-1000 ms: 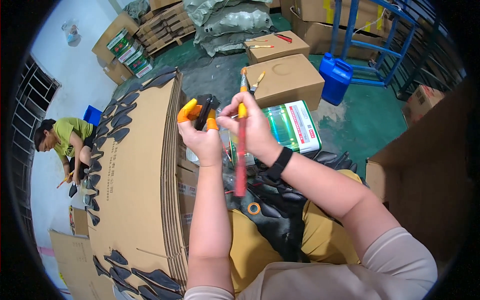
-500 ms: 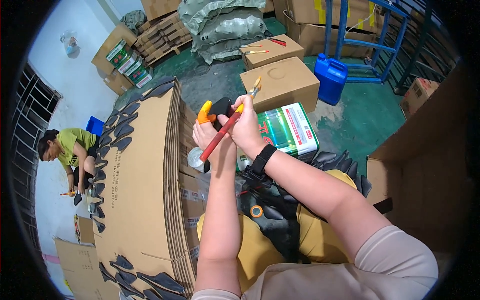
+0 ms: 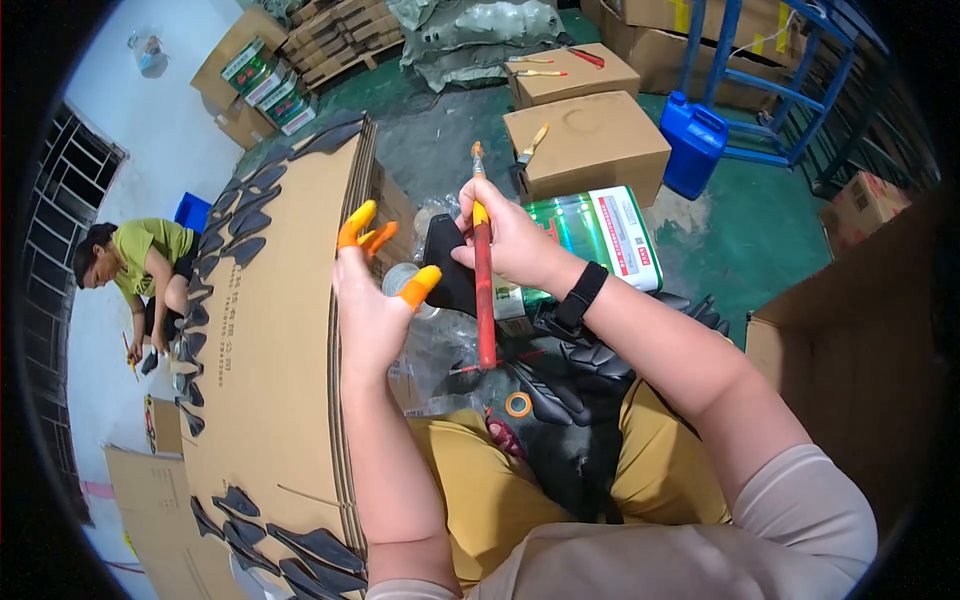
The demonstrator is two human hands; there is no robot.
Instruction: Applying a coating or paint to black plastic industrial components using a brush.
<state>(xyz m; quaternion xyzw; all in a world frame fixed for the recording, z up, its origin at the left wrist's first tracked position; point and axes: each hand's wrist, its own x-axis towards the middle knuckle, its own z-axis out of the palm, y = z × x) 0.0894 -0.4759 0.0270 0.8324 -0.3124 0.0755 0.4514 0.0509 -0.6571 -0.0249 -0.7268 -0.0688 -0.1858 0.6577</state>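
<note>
1. The smooth black contoured piece (image 3: 447, 268) lies at 2 o'clock from the left hand (image 3: 372, 318), long axis roughly 11 to 5 o'clock; the right hand (image 3: 512, 238) is nearer, touching it.
2. Left fingers spread, empty, some wearing rubbery orange finger cots (image 3: 420, 287).
3. Right fingers grip a slim red-and-yellow paintbrush (image 3: 483, 275), apparently pinching the piece too.
4. At the right hand's 3 o'clock: a shiny, boxy green tin (image 3: 578, 228).

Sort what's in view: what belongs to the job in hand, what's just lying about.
Likely in the job:
- red-and-yellow brush, in the right hand
- black piece, also in that grip
- orange finger covers on the left hand

Seemingly lying about:
- blue jug
- orange roll
- grey sacks
</note>
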